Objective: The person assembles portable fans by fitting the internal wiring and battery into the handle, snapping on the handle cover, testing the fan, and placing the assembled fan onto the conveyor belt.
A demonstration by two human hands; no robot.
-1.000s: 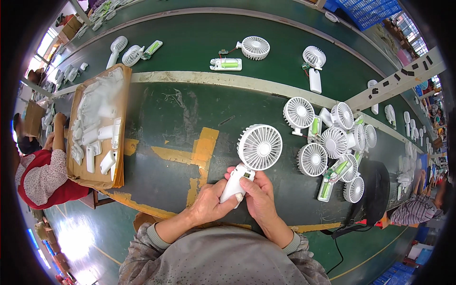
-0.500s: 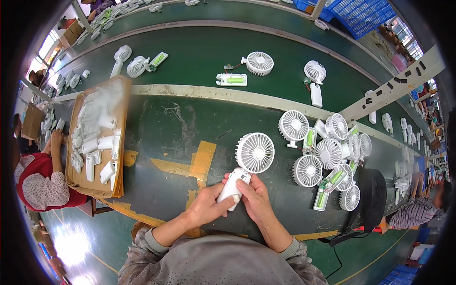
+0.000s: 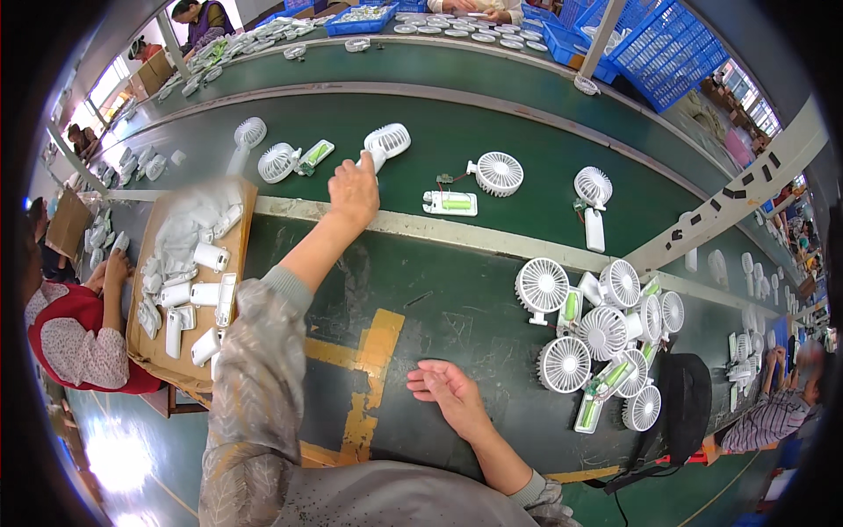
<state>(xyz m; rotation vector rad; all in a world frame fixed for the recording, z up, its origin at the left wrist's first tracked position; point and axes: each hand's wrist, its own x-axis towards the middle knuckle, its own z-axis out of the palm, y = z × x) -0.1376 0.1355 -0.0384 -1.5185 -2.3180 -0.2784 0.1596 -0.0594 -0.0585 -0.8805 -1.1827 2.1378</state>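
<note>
My left hand (image 3: 354, 191) stretches far forward over the green belt, its fingers closed on the handle of a white handheld fan (image 3: 387, 142). The fan's round grille points up and to the right. Over the dark worktop, nearer my body, my right hand (image 3: 450, 397) has its fingers loosely extended and holds nothing. To the right of the held fan on the belt are an opened fan (image 3: 499, 174) and its handle shell with a green battery (image 3: 451, 203), joined by a wire.
A cardboard tray (image 3: 241, 241) of white handle shells stands at left. Several opened fans (image 3: 603, 332) are piled at right, beside a black bag (image 3: 685, 400). A pale rail (image 3: 430, 230) separates worktop and belt, and a post (image 3: 720, 193) rises at right. A co-worker (image 3: 88, 347) sits at left.
The fan that both hands held over the worktop is now on the far belt in my left hand. My right hand has let go and opened. The view has tilted up slightly.
</note>
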